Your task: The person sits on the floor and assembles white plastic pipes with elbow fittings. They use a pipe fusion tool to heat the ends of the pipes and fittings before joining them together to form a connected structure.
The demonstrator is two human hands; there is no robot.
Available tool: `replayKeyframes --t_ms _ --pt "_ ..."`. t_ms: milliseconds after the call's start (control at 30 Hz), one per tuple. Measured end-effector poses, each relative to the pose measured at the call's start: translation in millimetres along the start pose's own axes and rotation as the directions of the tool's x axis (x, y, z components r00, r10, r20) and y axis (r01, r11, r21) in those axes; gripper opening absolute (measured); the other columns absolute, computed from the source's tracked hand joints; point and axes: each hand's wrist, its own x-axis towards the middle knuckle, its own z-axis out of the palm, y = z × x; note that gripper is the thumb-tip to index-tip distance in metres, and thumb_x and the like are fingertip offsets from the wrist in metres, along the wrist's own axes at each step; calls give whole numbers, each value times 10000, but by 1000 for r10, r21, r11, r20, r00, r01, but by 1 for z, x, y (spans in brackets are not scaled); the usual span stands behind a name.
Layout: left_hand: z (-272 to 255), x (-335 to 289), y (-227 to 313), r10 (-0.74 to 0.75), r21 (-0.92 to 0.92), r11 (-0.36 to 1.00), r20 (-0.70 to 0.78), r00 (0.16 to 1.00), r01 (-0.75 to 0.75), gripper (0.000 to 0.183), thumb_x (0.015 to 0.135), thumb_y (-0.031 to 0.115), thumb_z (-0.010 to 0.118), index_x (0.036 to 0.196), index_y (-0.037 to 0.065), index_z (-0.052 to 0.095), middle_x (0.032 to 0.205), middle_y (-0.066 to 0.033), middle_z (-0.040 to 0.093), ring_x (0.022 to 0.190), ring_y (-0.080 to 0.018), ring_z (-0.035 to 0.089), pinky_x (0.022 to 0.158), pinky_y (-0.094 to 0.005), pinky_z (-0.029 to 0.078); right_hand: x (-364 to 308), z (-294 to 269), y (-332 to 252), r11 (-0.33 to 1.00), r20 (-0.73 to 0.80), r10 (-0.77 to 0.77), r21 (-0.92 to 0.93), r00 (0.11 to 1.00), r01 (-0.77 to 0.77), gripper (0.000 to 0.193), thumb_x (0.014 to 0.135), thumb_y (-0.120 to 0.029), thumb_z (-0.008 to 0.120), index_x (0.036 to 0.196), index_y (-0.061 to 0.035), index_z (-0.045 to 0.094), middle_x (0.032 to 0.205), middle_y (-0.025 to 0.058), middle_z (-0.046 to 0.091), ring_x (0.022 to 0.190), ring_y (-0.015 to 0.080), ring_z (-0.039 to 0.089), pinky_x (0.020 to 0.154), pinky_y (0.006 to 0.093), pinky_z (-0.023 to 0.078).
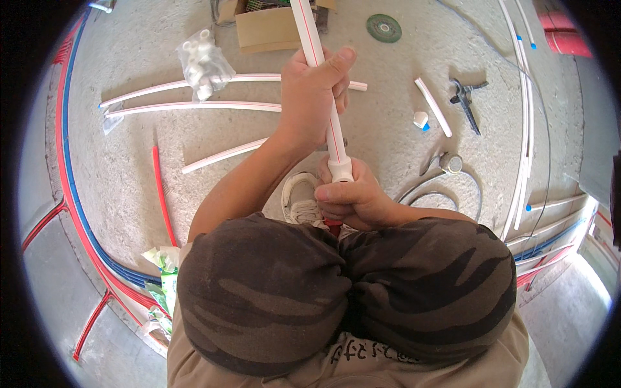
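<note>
A white plastic pipe with a red stripe runs up and away from me between my knees. My left hand is wrapped round its middle, thumb pointing up along it. At the pipe's near end sits a white pipe fitting, and my right hand is closed round that fitting. The pipe's end appears to be inside the fitting's collar; how deep it goes is hidden. Just beyond my left arm, several more striped white pipes lie on the floor.
A clear bag of white fittings lies on a pipe at the left. Farther off are a cardboard box and a green disc. To the right lie a short pipe, a black pipe cutter, a loose fitting and a cable.
</note>
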Motion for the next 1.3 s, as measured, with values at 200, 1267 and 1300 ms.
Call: replayKeyframes --t_ms 200,1267,1300 --pt "0 -1 10 10 35 999 -30 999 -9 288 986 208 671 808 125 460 609 7 444 440 -91 389 420 -264 321 5 -2 -3 996 27 -16 -84 999 18 204 916 -62 689 971 -88 495 661 -25 432 475 67 323 470 249 261" --pt "-5 -35 50 424 -201 904 517 744 -377 192 1022 220 545 906 159 405 673 -1 458 518 -87 397 557 -297 332 -11 -5 -16 808 244 -200 -507 949 301 555 1069 -491 444 1205 18 619 1090 81 650 982 147 567 891 288 443" --pt "-5 -35 50 420 -209 907 507 753 -366 194 1020 217 547 903 158 404 671 -1 456 517 -88 395 557 -298 331 -11 -5 -16 808 240 -201 -508 950 299 550 1069 -488 446 1202 16 621 1087 80 649 981 146 568 890 288 444"
